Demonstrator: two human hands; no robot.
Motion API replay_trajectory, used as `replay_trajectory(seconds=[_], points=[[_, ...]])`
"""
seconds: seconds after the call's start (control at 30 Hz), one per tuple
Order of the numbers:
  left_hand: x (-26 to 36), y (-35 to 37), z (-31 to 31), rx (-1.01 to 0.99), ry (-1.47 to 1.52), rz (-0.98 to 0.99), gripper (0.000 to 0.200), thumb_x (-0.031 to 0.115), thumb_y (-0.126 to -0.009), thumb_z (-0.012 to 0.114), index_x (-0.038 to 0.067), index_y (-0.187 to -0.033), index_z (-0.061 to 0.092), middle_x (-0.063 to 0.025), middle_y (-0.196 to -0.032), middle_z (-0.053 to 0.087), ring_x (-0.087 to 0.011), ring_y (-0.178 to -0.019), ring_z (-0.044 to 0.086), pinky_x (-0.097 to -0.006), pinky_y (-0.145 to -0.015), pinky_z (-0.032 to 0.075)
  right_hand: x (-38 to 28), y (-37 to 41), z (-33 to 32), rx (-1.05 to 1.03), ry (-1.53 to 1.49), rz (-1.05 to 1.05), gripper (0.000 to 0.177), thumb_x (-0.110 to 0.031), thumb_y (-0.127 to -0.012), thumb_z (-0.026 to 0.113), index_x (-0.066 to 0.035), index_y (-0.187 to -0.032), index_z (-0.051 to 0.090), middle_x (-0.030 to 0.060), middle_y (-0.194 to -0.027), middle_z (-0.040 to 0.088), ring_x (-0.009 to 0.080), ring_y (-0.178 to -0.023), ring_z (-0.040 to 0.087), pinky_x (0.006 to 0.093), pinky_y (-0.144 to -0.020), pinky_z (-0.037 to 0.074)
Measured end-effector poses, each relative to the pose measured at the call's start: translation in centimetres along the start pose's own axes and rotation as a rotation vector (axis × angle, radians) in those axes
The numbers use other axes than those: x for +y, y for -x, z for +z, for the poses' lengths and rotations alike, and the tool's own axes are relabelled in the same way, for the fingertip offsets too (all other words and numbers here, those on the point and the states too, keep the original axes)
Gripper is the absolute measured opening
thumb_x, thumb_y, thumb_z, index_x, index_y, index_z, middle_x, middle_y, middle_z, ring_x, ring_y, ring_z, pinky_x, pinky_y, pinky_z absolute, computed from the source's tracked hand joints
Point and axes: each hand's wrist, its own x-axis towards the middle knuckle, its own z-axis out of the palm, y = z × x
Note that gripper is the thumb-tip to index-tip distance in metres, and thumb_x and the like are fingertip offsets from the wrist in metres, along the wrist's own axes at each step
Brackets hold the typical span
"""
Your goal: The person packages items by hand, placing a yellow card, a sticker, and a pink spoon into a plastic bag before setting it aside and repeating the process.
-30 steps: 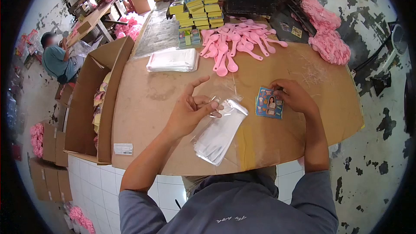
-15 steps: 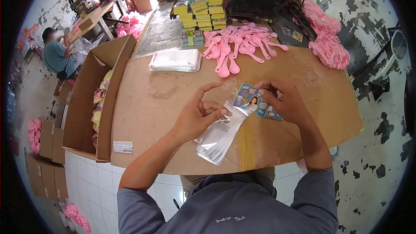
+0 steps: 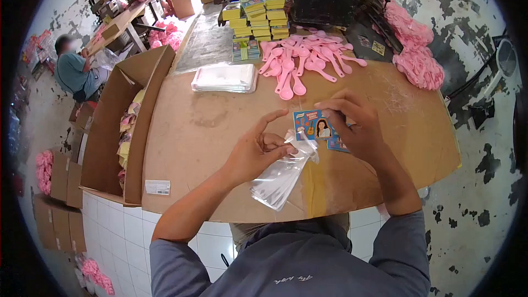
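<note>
My left hand [image 3: 254, 153] pinches a fanned bundle of clear plastic bags [image 3: 279, 182] near their upper end, its index finger stretched out above them. Between the thumb and fingers of my right hand [image 3: 360, 127] is a blue printed card [image 3: 308, 124] with a person's picture and a guitar on it. The card's lower edge overlaps the crumpled upper end of the bags. Below my right hand another blue card [image 3: 336, 143] shows, partly hidden by the fingers.
Pink plastic spoons [image 3: 300, 66] lie heaped at the back, before stacks of yellow-edged cards [image 3: 253, 16]. A pile of clear bags [image 3: 224, 78] lies left of them. An open carton [image 3: 135, 143] stands along the left edge. A person [image 3: 76, 69] sits far left.
My right hand has turned the card more level and shifted it slightly left, over the bags' upper end. My left hand has moved a little, still holding the bags.
</note>
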Motion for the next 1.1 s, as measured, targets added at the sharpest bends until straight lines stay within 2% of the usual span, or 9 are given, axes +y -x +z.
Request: replay_trajectory(seconds=[0.27, 0.4, 0.5, 0.6, 0.7, 0.8, 0.9, 1.0, 1.1], points=[[0.2, 0.0, 0.0, 0.034, 0.035, -0.024, 0.07, -0.002, -0.097, 0.066, 0.005, -0.157, 0.029, -0.0158, -0.101, 0.076, -0.0208, -0.095, 0.075, -0.0281, -0.077, 0.059, 0.2, 0.9, 0.4, -0.117, -0.077, -0.02, 0.017, 0.0, -0.091, 0.068, -0.002, -0.108, 0.072, 0.0118, -0.093, 0.065, 0.0239, -0.078, 0.066, 0.0352, -0.068, 0.053], [-0.2, 0.0, 0.1, 0.031, -0.02, -0.002, 0.07, -0.002, -0.097, 0.066, 0.006, -0.157, 0.03, -0.0144, -0.1, 0.076, -0.0152, -0.095, 0.072, -0.0267, -0.077, 0.056, 0.2, 0.6, 0.2, -0.273, -0.034, -0.093, 0.016, -0.004, -0.092, 0.067, -0.003, -0.108, 0.071, 0.0119, -0.098, 0.066, 0.0258, -0.082, 0.067, 0.0383, -0.071, 0.053], [-0.3, 0.2, 0.3, -0.022, -0.167, 0.03, 0.069, -0.001, -0.097, 0.067, 0.006, -0.156, 0.032, -0.0133, -0.1, 0.076, -0.0117, -0.094, 0.069, -0.0262, -0.079, 0.054, 0.0, 0.6, 1.9, -0.325, -0.037, -0.117, 0.016, -0.002, -0.09, 0.07, -0.002, -0.106, 0.072, 0.0102, -0.095, 0.068, 0.022, -0.084, 0.068, 0.0333, -0.074, 0.054], [0.0, 0.3, 0.6, 0.002, -0.185, 0.051, 0.067, -0.001, -0.097, 0.067, 0.006, -0.155, 0.034, -0.0122, -0.1, 0.076, -0.0105, -0.092, 0.068, -0.0263, -0.079, 0.053, -0.6, 0.8, 2.6, -0.249, -0.179, 0.067, 0.019, -0.009, -0.091, 0.071, -0.001, -0.109, 0.071, 0.0121, -0.095, 0.068, 0.0263, -0.08, 0.068, 0.0376, -0.071, 0.053], [-0.6, 0.1, 0.6, 0.113, -0.024, 0.035, 0.064, -0.002, -0.098, 0.066, 0.004, -0.153, 0.035, -0.0115, -0.1, 0.076, -0.0106, -0.091, 0.068, -0.0258, -0.078, 0.053, 0.7, 1.1, 3.1, -0.032, -0.394, 0.312, 0.023, -0.012, -0.092, 0.072, -0.002, -0.112, 0.071, 0.0116, -0.094, 0.069, 0.0239, -0.079, 0.068, 0.0354, -0.07, 0.053], [-0.6, -0.3, 0.4, 0.164, 0.114, 0.076, 0.061, -0.002, -0.098, 0.065, 0.003, -0.152, 0.036, -0.0111, -0.101, 0.076, -0.0098, -0.089, 0.068, -0.0243, -0.077, 0.053, 0.3, 1.3, 2.7, -0.241, -0.163, 0.211, 0.025, -0.016, -0.095, 0.069, -0.002, -0.116, 0.07, 0.011, -0.093, 0.07, 0.0222, -0.083, 0.068, 0.0346, -0.075, 0.054], [-0.7, -0.1, 0.2, 0.172, 0.055, 0.043, 0.059, -0.001, -0.099, 0.064, 0.003, -0.151, 0.037, -0.0109, -0.1, 0.075, -0.0087, -0.087, 0.068, -0.0226, -0.075, 0.053, 0.3, 0.8, 3.2, -0.37, -0.24, -0.002, 0.029, -0.021, -0.099, 0.064, -0.003, -0.121, 0.068, 0.014, -0.103, 0.069, 0.0228, -0.095, 0.067, 0.0352, -0.085, 0.053], [-1.4, -0.4, -0.1, 0.197, -0.011, 0.035, 0.057, 0.001, -0.1, 0.064, 0.003, -0.15, 0.038, -0.0102, -0.097, 0.075, -0.0076, -0.085, 0.067, -0.0215, -0.072, 0.052, 4.4, -1.8, 3.4, -0.4, -0.386, 0.341, 0.031, -0.023, -0.101, 0.059, -0.002, -0.121, 0.068, 0.0176, -0.12, 0.066, 0.028, -0.108, 0.064, 0.0386, -0.095, 0.05], [-1.4, -0.7, -0.5, 0.206, 0.017, 0.017, 0.055, 0.004, -0.101, 0.064, 0.003, -0.15, 0.039, -0.0092, -0.095, 0.074, -0.0067, -0.083, 0.067, -0.0207, -0.07, 0.052, 12.3, -3.4, 6.6, -0.145, 0.199, -0.208, 0.032, -0.022, -0.104, 0.054, -0.003, -0.126, 0.067, 0.0142, -0.121, 0.066, 0.0271, -0.113, 0.062, 0.0392, -0.095, 0.049]])
